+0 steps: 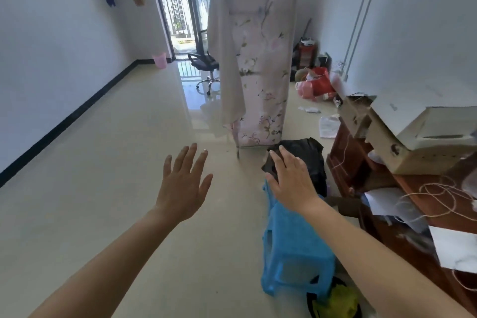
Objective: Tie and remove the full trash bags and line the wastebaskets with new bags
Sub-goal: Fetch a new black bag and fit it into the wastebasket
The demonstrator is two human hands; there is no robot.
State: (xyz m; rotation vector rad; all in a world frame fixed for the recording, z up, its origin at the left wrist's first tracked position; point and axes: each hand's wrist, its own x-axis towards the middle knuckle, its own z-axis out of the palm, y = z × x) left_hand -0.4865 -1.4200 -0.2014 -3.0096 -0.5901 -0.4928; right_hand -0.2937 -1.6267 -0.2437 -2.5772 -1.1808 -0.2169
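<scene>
A black trash bag (308, 160) bulges on the floor beside the wooden desk, past a blue plastic stool (296, 248). My right hand (289, 183) reaches out flat over the stool, its straight fingertips in front of the bag's near edge; whether they touch it I cannot tell. My left hand (184, 186) hovers over the bare floor with fingers spread, holding nothing. A pink wastebasket (159, 60) stands far off by the left wall near the balcony door. By the bottom edge, a dark bin with a yellow-green bag (338, 302) is partly hidden behind the stool.
A brown desk (423, 204) piled with boxes, papers and string fills the right side. A floral fabric wardrobe (260, 59) stands mid-room, an office chair (206, 67) behind it. Red and pink clutter (318, 82) lies along the right wall. Pale tiled floor stretches to the left.
</scene>
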